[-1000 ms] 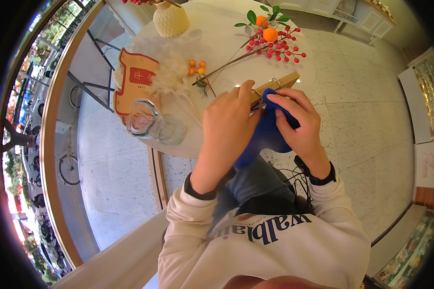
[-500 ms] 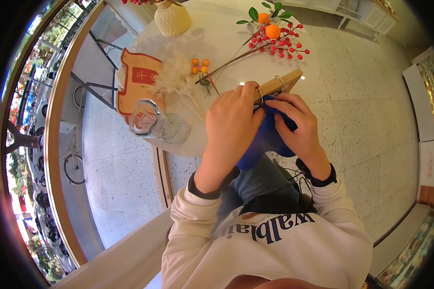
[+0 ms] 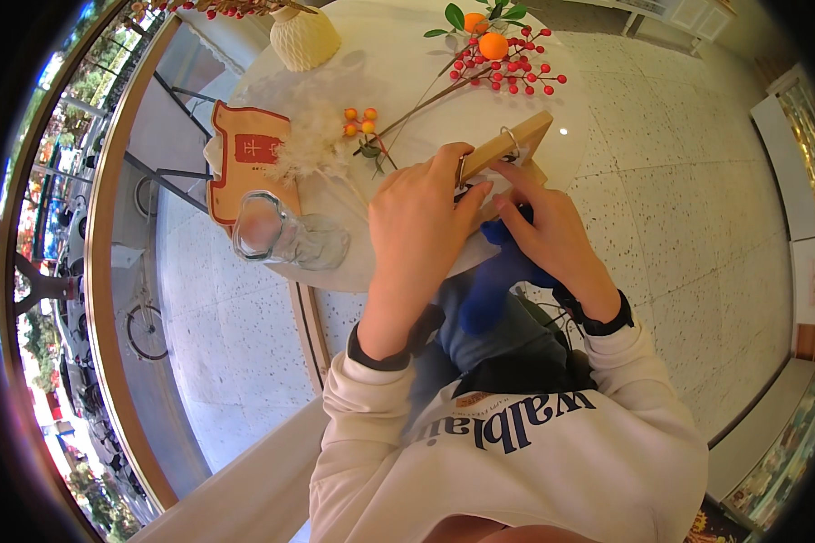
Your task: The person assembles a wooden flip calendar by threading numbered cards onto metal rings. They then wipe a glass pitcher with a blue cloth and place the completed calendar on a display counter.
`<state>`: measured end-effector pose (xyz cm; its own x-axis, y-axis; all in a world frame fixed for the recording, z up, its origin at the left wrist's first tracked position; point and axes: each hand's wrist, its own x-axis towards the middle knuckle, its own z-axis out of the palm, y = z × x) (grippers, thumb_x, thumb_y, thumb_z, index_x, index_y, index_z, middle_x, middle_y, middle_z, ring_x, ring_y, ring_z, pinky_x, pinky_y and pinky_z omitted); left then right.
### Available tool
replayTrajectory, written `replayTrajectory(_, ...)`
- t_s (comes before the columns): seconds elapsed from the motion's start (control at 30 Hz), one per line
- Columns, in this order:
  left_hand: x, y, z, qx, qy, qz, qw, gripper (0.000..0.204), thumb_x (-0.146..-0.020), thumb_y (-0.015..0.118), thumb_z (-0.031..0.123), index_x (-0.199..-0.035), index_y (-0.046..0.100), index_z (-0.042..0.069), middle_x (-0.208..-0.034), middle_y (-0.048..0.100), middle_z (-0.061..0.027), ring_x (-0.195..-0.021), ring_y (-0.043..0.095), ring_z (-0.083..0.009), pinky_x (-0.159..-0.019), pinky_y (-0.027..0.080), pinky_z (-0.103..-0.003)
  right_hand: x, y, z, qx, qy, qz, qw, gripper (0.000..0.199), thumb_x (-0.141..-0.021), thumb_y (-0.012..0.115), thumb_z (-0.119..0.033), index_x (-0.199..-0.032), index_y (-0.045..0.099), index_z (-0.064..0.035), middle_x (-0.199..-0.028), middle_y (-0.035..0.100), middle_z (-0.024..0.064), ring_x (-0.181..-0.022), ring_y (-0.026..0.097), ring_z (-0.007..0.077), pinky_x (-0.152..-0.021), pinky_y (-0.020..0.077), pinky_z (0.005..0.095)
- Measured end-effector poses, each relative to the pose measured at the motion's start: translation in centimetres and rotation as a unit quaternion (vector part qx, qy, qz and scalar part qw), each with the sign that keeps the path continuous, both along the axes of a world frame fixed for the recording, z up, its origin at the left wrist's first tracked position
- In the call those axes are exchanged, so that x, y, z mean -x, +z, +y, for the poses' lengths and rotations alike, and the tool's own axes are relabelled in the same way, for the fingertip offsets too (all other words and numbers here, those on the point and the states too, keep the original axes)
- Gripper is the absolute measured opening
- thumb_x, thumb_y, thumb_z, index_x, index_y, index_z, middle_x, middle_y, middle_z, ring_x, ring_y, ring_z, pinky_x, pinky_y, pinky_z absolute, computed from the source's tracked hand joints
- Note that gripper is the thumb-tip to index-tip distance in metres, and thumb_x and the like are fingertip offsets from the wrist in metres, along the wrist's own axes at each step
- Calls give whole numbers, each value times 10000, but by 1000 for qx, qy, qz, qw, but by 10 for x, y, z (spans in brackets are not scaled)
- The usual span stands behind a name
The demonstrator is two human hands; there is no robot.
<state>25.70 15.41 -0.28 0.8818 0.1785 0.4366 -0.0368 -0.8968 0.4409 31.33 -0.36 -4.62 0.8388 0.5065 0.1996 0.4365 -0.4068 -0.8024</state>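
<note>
Wooden block (image 3: 509,145) pinched by left hand (image 3: 423,226), right hand (image 3: 552,237) gripping one blue cloth (image 3: 493,276), one glass jar (image 3: 276,237)

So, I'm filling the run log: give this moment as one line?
left hand on wooden block | right hand holding blue cloth | glass jar lying at left

Orange card (image 3: 244,163) with red label lies on table's (image 3: 407,81) left.

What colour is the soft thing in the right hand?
Deep blue, seen in the head view.
</note>
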Motion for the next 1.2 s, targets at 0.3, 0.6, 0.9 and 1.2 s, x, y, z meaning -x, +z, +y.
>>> replayTrajectory(0.3, -1, 4, 5, 46, -30, -4, 998, 302, -873, 622, 285, -1065, 679, 60, -751, 661, -115, -732, 632, -295, -705, 483, -379, -20, -9, 15, -95, 20, 9, 995, 243, -822, 718, -212, -958, 682, -14, -692, 625, 103, -609, 596, 223, -594, 468, 325)
replayTrajectory(0.6, 5, 17, 11, 175, -30, 103, 979, 266, -895, 592, 262, -1066, 673, 75, -812, 672, -150, -746, 641, -340, -645, 492, -399, -19, -13, 3, -116, 44, 14, 992, 202, -832, 706, -148, -952, 662, 8, -804, 654, 100, -699, 601, 192, -681, 475, 299)
replayTrajectory(0.9, 2, 19, 6, 183, -16, 127, 975, 343, -832, 664, 316, -1091, 666, 93, -838, 692, -124, -770, 654, -328, -655, 503, -384, -34, -10, -6, -99, 130, 162, 973, 220, -860, 685, -174, -976, 652, 11, -818, 660, 54, -744, 597, 138, -712, 476, 285)
replayTrajectory(1.2, 3, 24, 5, 149, 2, 164, 975, 315, -865, 624, 313, -1075, 676, 84, -776, 675, -121, -756, 641, -332, -628, 485, -392, -33, -15, -5, -123, 137, 184, 965, 206, -876, 673, -158, -982, 637, 14, -824, 639, 20, -761, 555, 90, -722, 459, 264)
